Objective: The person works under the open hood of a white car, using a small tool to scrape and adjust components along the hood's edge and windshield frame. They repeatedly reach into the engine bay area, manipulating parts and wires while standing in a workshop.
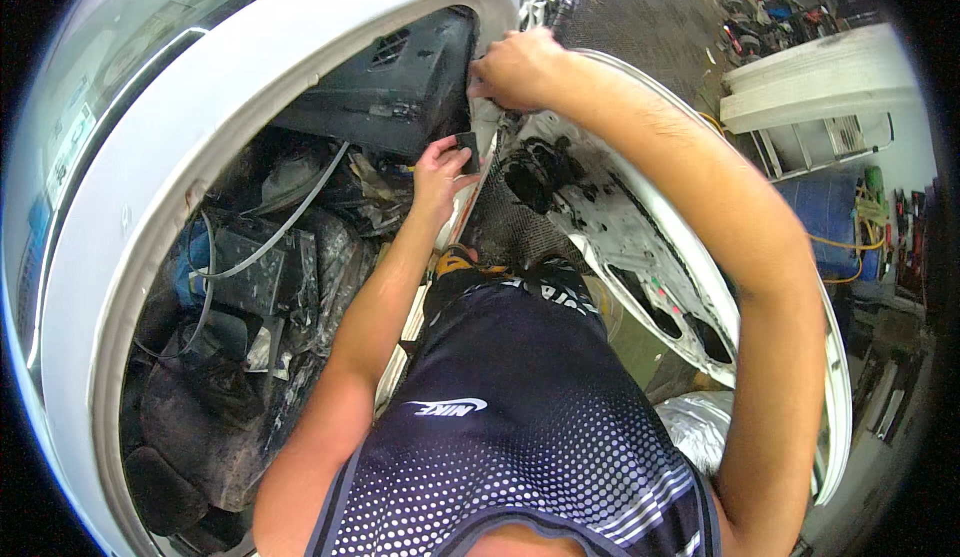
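Note:
In a car's front door opening, my left hand pinches a small flat black block between thumb and fingers. It is close beside the pale door pillar; I cannot tell whether the block touches the metal. Further up, my right hand reaches across to the top of the pillar, near the hinge side of the open door. Its fingers are curled in and partly hidden, so anything in them cannot be made out. The white door, stripped of its trim, stands to the right under my right arm.
The black dashboard and a stripped cabin with a loose grey hose lie to the left, under the curved white roof frame. Silver wrapped material sits by the door. A ladder and a blue container stand at right.

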The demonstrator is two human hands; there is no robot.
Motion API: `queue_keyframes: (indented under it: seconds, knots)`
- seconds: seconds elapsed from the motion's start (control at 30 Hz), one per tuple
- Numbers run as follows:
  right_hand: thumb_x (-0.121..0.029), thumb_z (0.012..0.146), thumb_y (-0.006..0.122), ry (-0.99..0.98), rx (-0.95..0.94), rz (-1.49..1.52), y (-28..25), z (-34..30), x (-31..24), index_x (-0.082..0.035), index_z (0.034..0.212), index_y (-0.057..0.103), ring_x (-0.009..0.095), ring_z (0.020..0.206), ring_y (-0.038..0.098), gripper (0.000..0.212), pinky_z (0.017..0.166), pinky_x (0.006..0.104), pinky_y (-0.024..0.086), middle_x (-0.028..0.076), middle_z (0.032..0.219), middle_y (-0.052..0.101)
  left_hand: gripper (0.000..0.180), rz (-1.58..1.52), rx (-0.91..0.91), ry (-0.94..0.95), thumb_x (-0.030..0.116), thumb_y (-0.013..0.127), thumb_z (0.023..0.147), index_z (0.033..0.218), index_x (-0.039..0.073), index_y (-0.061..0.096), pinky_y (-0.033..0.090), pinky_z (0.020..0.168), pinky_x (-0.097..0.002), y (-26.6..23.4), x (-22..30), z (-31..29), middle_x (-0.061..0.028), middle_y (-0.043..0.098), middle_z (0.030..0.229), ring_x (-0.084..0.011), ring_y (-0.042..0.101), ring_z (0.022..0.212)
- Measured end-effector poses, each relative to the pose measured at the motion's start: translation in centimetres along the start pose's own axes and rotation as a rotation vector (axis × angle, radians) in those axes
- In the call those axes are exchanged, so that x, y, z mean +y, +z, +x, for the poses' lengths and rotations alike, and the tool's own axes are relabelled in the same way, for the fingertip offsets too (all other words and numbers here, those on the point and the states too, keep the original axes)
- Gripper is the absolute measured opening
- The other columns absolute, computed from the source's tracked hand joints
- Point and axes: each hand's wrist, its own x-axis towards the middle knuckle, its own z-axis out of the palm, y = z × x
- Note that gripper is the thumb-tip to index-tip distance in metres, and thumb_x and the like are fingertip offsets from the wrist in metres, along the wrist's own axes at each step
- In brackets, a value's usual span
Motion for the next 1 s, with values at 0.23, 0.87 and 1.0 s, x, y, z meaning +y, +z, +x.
queue_keyframes:
  seconds: [0.23,0.87,1.0]
  knots:
    - [-0.055,0.098,0.049,0.113,0.257,0.373,15.7,-6.0,-7.5,-0.011,0.098,0.075,0.032,0.081,0.074,0.051,0.073,0.0494,0.056,0.014,0.087,0.075,0.038,0.27,0.149,0.208,0.003,0.068,0.091,0.127,0.003,0.057,0.062,0.062,-0.0331,-2.6,-5.9,-3.8,-0.0087,0.064,0.104,-0.0212,0.071,0.082]
    - [-0.02,0.094,0.064,1.278,-0.081,2.164,86.9,-26.1,-21.3,-0.004,0.13,0.057,0.021,0.099,0.064,0.04,0.082,0.0375,0.055,0.011,0.107,0.064,0.035,0.764,0.044,-0.136,0.015,0.078,0.083,0.113,0.003,0.066,0.051,0.093,-0.035,-8.9,-43.0,-19.0,-0.012,0.071,0.109,-0.0258,0.068,0.103]
    - [-0.023,0.09,0.072,1.084,0.0,1.919,101.5,-18.1,-22.0,-0.005,0.124,0.061,0.017,0.092,0.061,0.04,0.082,0.0355,0.051,0.007,0.11,0.062,0.034,0.811,0.009,-0.202,0.017,0.078,0.084,0.114,0.005,0.068,0.049,0.096,-0.0358,-15.1,-46.2,-13.4,-0.0116,0.071,0.108,-0.0248,0.067,0.106]
